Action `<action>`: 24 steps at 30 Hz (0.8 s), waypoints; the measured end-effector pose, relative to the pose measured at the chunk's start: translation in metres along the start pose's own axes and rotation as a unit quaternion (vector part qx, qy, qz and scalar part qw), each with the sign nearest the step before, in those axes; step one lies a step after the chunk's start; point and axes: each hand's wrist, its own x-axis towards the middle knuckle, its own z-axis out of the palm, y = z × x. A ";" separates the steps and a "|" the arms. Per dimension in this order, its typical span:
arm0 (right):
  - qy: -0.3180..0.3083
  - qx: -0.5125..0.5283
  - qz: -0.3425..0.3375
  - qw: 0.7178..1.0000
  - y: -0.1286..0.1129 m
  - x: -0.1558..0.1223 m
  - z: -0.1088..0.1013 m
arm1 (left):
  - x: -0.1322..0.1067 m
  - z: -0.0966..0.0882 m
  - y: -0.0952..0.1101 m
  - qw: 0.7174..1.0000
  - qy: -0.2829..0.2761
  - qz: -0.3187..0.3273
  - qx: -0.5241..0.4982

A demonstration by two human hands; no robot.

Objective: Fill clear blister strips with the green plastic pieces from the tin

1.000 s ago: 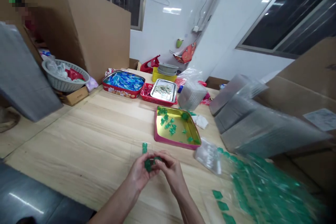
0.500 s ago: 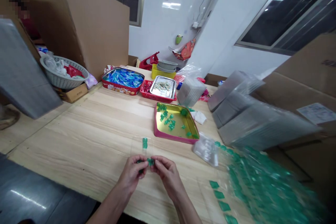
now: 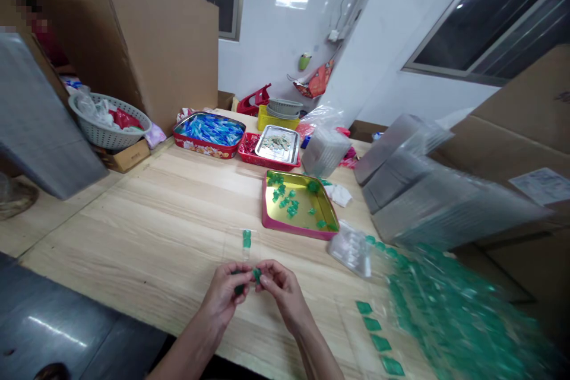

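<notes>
Left hand point(image 3: 220, 300) and right hand point(image 3: 282, 297) drawn slightly apart from their earlier cupped closeness, just above the table point(image 3: 111, 237); both grips narrow, pinching two green plastic pieces point(image 3: 257, 274); two more showing in a clear plastic sleeve point(image 3: 234, 243) just ahead; one pink-rimmed tin tray point(image 3: 285, 229) beyond, its scattered pieces too many to count.

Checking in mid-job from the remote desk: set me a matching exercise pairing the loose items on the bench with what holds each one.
Items:
1. blue pieces
2. green pieces
3. pale flat pieces
4. crumpled plastic bags

Holders:
A. white perforated basket
B. steel tray
C. red printed tin
D. pink-rimmed gold tray

Pairs: 1-C, 2-D, 3-B, 4-A
</notes>
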 end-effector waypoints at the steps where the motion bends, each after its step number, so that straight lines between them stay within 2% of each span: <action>1: 0.004 -0.015 -0.009 1.000 0.001 0.000 0.000 | 0.000 0.000 0.000 1.000 0.001 -0.003 -0.007; 6: 0.002 -0.067 -0.045 0.997 0.004 -0.001 0.002 | 0.000 0.000 0.002 0.996 0.005 -0.056 -0.065; 13: 0.001 -0.117 -0.060 0.991 0.007 -0.003 0.004 | -0.001 0.002 -0.001 0.997 0.015 -0.038 -0.063; 24: 0.008 -0.056 -0.033 0.998 0.000 -0.004 0.011 | -0.003 -0.004 0.002 0.995 -0.021 -0.039 -0.093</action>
